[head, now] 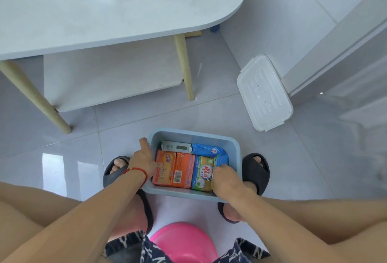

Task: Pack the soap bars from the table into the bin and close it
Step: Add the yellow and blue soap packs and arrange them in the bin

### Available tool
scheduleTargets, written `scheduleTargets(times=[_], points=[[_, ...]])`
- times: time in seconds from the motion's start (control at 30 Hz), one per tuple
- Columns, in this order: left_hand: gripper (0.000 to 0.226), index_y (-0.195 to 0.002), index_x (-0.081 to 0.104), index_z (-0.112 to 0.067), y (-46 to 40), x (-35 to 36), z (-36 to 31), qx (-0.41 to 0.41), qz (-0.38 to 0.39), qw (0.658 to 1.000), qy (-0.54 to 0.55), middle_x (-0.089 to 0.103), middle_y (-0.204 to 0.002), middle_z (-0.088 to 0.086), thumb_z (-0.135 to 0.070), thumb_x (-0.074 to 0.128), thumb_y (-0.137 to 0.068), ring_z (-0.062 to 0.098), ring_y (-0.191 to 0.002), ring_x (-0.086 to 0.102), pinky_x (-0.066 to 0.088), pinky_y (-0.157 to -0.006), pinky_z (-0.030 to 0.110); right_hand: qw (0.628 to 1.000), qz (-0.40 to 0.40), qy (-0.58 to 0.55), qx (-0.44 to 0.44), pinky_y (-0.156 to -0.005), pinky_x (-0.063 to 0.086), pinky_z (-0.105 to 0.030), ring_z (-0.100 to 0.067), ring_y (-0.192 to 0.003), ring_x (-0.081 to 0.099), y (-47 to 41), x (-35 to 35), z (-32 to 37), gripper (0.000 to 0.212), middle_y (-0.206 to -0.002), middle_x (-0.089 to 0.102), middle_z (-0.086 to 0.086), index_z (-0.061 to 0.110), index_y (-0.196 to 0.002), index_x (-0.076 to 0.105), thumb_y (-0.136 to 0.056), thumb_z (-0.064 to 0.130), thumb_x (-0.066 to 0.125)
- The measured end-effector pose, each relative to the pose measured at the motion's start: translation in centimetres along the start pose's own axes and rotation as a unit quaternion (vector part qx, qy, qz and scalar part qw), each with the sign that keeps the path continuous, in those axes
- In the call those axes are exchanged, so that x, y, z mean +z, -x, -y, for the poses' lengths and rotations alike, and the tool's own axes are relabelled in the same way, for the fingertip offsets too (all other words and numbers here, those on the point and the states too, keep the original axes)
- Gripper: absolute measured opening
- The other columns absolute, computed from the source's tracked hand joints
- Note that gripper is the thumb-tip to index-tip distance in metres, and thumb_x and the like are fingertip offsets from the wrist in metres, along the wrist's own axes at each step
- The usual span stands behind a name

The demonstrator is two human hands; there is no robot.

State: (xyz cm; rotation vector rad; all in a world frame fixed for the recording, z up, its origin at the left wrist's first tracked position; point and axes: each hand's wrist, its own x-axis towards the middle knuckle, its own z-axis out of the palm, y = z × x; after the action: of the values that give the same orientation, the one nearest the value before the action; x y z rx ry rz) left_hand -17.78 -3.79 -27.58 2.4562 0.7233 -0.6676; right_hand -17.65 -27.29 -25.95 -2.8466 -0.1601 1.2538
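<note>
Right hand (225,177) fingers pinch green soap bar (202,173) in bin (235,147); left hand (144,158) grips rim.

place: home | cues: glossy tiled floor (209,105); white table (104,22); slippers (256,170); pink stool (184,241)
</note>
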Motion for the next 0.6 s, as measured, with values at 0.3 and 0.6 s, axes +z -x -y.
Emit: scheduleTargets(times=[0.3, 0.6], points=[[0.040, -0.122, 0.027, -0.018, 0.4, -0.1, -0.3, -0.019, -0.005, 1.000, 0.021, 0.048, -0.068, 0.000, -0.017, 0.055, -0.093, 0.011, -0.054, 0.037, 0.019, -0.046, 0.024, 0.993, 0.050, -0.095, 0.053, -0.114, 0.039, -0.040, -0.034, -0.135, 0.046, 0.7, 1.3, 1.7, 0.060, -0.148, 0.047, -0.022, -0.001, -0.149, 0.036, -0.107, 0.040, 0.036], [0.044, -0.126, 0.027, -0.015, 0.2, -0.3, -0.5, -0.003, 0.020, 0.999, 0.049, 0.055, -0.078, 0.007, -0.011, 0.055, -0.092, 0.022, -0.064, 0.056, 0.042, -0.056, 0.032, 0.985, 0.095, -0.144, 0.034, -0.104, 0.044, -0.041, -0.036, -0.130, 0.047, 1.0, 1.6, 1.9, 0.056, -0.141, 0.049, -0.023, 0.002, -0.145, 0.041, -0.107, 0.042, 0.030]])
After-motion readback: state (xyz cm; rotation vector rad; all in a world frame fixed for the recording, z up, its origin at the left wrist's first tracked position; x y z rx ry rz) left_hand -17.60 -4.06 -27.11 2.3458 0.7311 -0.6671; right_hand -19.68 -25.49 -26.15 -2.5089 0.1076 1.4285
